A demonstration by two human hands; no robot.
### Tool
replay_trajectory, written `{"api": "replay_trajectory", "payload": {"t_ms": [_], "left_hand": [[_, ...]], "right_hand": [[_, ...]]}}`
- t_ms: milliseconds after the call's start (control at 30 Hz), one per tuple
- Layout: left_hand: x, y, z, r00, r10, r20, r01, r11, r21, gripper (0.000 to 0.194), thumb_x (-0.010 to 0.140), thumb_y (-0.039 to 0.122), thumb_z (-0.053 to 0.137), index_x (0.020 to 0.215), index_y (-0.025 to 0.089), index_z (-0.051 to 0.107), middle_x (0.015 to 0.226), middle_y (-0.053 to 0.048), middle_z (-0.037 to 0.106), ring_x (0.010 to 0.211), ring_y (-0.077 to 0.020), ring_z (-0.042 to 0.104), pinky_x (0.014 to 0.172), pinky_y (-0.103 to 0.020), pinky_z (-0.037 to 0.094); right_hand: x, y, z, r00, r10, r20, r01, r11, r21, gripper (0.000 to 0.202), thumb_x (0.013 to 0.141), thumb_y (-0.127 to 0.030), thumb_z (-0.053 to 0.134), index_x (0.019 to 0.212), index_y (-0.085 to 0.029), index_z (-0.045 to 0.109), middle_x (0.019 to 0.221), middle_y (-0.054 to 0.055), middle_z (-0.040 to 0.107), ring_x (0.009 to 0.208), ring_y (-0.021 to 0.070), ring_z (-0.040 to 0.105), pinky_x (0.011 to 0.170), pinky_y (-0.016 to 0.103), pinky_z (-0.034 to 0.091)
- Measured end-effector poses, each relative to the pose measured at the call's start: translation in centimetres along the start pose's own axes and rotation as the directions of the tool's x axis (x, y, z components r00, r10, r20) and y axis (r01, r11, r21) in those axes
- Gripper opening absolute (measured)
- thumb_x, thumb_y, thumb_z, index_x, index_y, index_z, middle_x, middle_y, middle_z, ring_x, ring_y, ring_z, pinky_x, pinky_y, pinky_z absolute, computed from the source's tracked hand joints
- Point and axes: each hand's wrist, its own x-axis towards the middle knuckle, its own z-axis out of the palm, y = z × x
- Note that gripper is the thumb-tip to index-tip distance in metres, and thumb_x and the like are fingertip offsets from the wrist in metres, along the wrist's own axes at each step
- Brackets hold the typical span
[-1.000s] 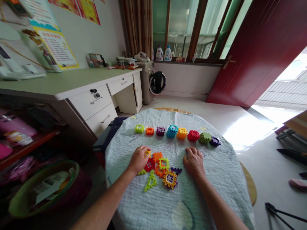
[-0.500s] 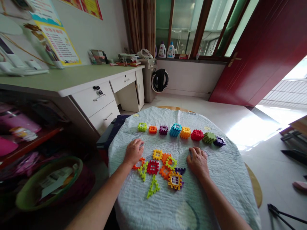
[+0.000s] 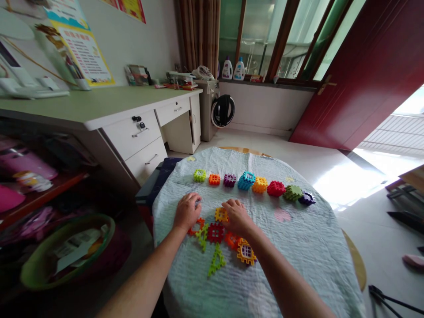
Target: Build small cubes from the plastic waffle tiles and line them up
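The cloth-covered round table [image 3: 298,256] gave me plenty of working surface, with the row of block stacks [image 3: 246,181] across its far half. I judged it best to keep wrists and sleeves short of that row, since a brush could have knocked it crooked. The loose pieces lay nearer me, between and beneath the two hands.

My right hand [image 3: 236,218] reached over them, fingers close together and bent downward at the yellow square [image 3: 217,215]; whether they pinched it, I couldn't tell. My left hand [image 3: 186,212] rested loosely curled beside the orange frame [image 3: 201,222], its grip hidden from me too.

The yellow-rimmed piece [image 3: 241,254] lay below the right wrist, so a raised forearm seemed wise. Next came the red square [image 3: 215,232], close by the lime triangle [image 3: 202,238]. Their toothed edges looked ready to snag on neighbours or cloth, so I favoured a light pinch on opposite edges and a straight lift over any sideways drag.
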Motion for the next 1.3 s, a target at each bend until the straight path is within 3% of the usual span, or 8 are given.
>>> {"api": "replay_trajectory", "payload": {"t_ms": [100, 233, 433, 533, 667, 1000, 1200, 1300], "left_hand": [[0.0, 0.1, -0.1, 1.000, 0.004, -0.007, -0.004, 1.000, -0.004, 0.019, 0.077, 0.015, 0.053, 0.091, 0.020, 0.065, 0.106, -0.009, 0.068, 0.104, -0.0261, 0.061, 0.098, -0.041, 0.047], [-0.1, 0.0, -0.1, 1.000, 0.010, -0.018, -0.010, 1.000, -0.005, 0.019, 0.076, 0.016, 0.052, 0.090, 0.021, 0.065, 0.106, -0.009, 0.068, 0.104, -0.0264, 0.061, 0.097, -0.041, 0.047], [0.0, -0.4, 0.3, 1.000, 0.015, -0.028, -0.015, 1.000, 0.002, 0.018, 0.077, 0.019, 0.051, 0.089, 0.021, 0.064, 0.106, -0.009, 0.068, 0.105, -0.0258, 0.062, 0.098, -0.041, 0.047], [0.0, -0.5, 0.4, 0.999, 0.014, -0.034, -0.014, 1.000, -0.008, 0.018, 0.077, 0.019, 0.051, 0.089, 0.021, 0.064, 0.105, -0.009, 0.068, 0.105, -0.0261, 0.062, 0.098, -0.042, 0.047], [0.0, -0.6, 0.4, 1.000, -0.003, -0.027, 0.003, 1.000, -0.008, 0.018, 0.078, 0.021, 0.051, 0.089, 0.021, 0.065, 0.107, -0.009, 0.068, 0.107, -0.0270, 0.061, 0.099, -0.044, 0.047], [0.0, -0.7, 0.4, 1.000, -0.007, -0.030, 0.006, 1.000, -0.010, 0.019, 0.078, 0.019, 0.051, 0.090, 0.021, 0.066, 0.106, -0.008, 0.068, 0.106, -0.0259, 0.062, 0.099, -0.042, 0.048], [0.0, -0.5, 0.3, 1.000, -0.012, -0.019, 0.012, 1.000, -0.001, 0.020, 0.078, 0.018, 0.050, 0.090, 0.019, 0.065, 0.106, -0.009, 0.068, 0.106, -0.0256, 0.061, 0.099, -0.042, 0.047], [0.0, -0.4, 0.2, 1.000, -0.006, -0.018, 0.006, 1.000, 0.003, 0.019, 0.078, 0.017, 0.049, 0.089, 0.019, 0.065, 0.106, -0.009, 0.068, 0.106, -0.0252, 0.061, 0.099, -0.041, 0.047]], "right_hand": [[0.4, -0.6, 0.1, 0.999, 0.026, 0.043, -0.025, 0.999, -0.026, 0.036, 0.069, -0.025, 0.070, 0.104, -0.021, 0.065, 0.108, 0.009, 0.060, 0.102, 0.0248, 0.050, 0.087, 0.036, 0.041], [-0.6, 1.2, -1.3, 0.994, 0.013, -0.111, -0.005, 0.997, 0.076, 0.043, 0.069, -0.024, 0.069, 0.112, -0.020, 0.062, 0.108, 0.008, 0.059, 0.100, 0.0226, 0.050, 0.088, 0.034, 0.041], [-2.0, 8.8, -6.5, 0.936, 0.159, -0.314, -0.167, 0.986, 0.001, 0.045, 0.070, -0.021, 0.066, 0.116, -0.022, 0.062, 0.109, 0.008, 0.058, 0.101, 0.0243, 0.049, 0.088, 0.037, 0.038], [-1.1, 12.6, -8.9, 0.915, 0.248, -0.320, -0.281, 0.958, -0.062, 0.045, 0.071, -0.022, 0.066, 0.115, -0.023, 0.063, 0.110, 0.008, 0.059, 0.099, 0.0254, 0.048, 0.086, 0.037, 0.036], [1.2, 15.3, -10.5, 0.927, 0.269, -0.263, -0.305, 0.946, -0.109, 0.049, 0.068, -0.018, 0.064, 0.117, -0.023, 0.064, 0.114, 0.007, 0.059, 0.101, 0.0252, 0.046, 0.085, 0.035, 0.035], [4.6, 16.1, -10.1, 0.943, 0.296, -0.150, -0.318, 0.936, -0.150, 0.055, 0.065, -0.013, 0.065, 0.120, -0.022, 0.065, 0.117, 0.009, 0.059, 0.101, 0.0258, 0.048, 0.084, 0.035, 0.036], [1.1, 14.1, -9.6, 0.932, 0.174, -0.317, -0.188, 0.982, -0.013, 0.045, 0.073, -0.015, 0.058, 0.117, -0.019, 0.063, 0.115, 0.010, 0.061, 0.103, 0.0245, 0.052, 0.089, 0.037, 0.040], [-2.1, 11.6, -7.8, 0.968, 0.102, -0.228, -0.065, 0.984, 0.163, 0.028, 0.076, -0.016, 0.055, 0.101, -0.019, 0.065, 0.095, 0.006, 0.064, 0.087, 0.0183, 0.057, 0.082, 0.031, 0.044]]}}
